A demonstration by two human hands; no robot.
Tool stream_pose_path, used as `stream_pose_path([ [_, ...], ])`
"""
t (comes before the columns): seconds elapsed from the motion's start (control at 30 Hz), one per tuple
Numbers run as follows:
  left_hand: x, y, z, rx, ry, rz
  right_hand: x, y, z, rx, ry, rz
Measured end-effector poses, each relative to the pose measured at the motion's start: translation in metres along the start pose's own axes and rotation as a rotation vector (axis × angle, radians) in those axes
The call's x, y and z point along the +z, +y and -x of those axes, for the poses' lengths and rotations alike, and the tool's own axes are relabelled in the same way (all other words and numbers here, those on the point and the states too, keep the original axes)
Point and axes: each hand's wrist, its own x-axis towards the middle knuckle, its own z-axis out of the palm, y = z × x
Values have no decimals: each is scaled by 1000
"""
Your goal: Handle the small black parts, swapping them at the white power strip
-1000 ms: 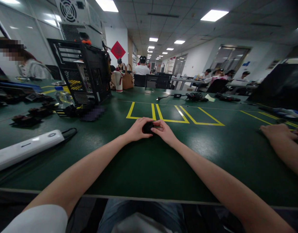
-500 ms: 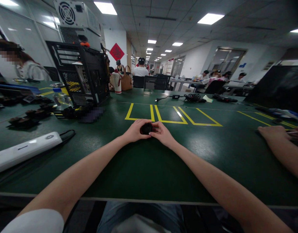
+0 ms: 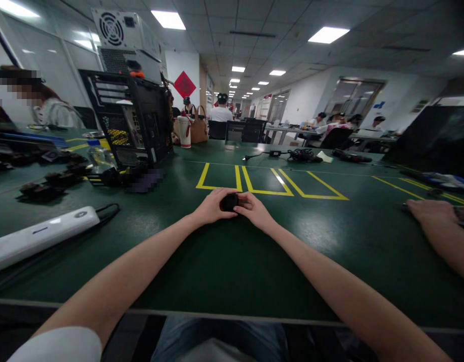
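Observation:
A small black rounded object (image 3: pixel 229 202), too dark to name more exactly, sits between my two hands just above or on the green table (image 3: pixel 232 271). My left hand (image 3: pixel 214 205) curls around its left side, thumb toward me and fingers over the far side. From the right, my right hand (image 3: pixel 254 211) grips its edge with thumb and fingertips. Part of the object is hidden behind the fingers. Beyond the hands, yellow tape outlines (image 3: pixel 267 191) mark the tabletop.
At left lie a white elongated device (image 3: pixel 43 236) with a black cable and several dark parts (image 3: pixel 41 190). An open computer case (image 3: pixel 130 118) stands behind them. A coiled black cable (image 3: pixel 302 155) lies at the back. Another person's hand (image 3: pixel 434 213) is at the right.
My hands keep the same hold on the black object. The whole view has shifted slightly downward in the picture. The other person's hand at the right has moved a little.

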Motion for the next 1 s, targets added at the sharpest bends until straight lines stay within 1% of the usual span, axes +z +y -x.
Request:
stream_pose_path([
  [0.13, 1, -1, 0, 7, 6, -5, -1, 0, 1, 11, -9, -48],
  [0.33, 0, -1, -1, 11, 3, 1, 1, -5, 1, -8, 81, 23],
  [0.5, -1, 0, -1, 3, -5, 16, 0, -7, 0, 30, 44, 53],
  [0.7, 0, 1, -2, 5, -7, 15, -1, -2, 0, 15, -8, -123],
  [0.9, 0, -1, -2, 23, 6, 18, 2, -2, -2, 29, 61, -76],
  [1.0, -1, -1, -2, 25, 2, 6, 2, -3, -3, 21, 69, -46],
])
